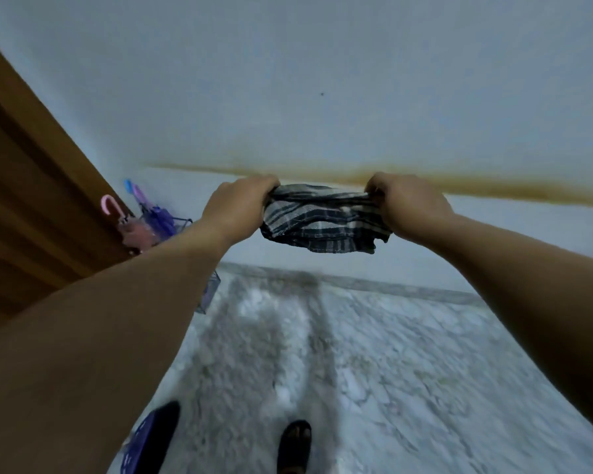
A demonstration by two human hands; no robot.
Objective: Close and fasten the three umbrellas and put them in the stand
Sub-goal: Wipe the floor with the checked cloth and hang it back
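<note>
Both your hands, left and right, grip a striped cloth. Umbrellas already sit in the stand. Next probably comes wiping.

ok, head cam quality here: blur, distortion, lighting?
Head view: strong wide-angle bending of the wall stain line and door; floor smeared by motion blur; light dim and bluish, no glare; striped cloth between left hand and right hand fairly sharp.
</note>
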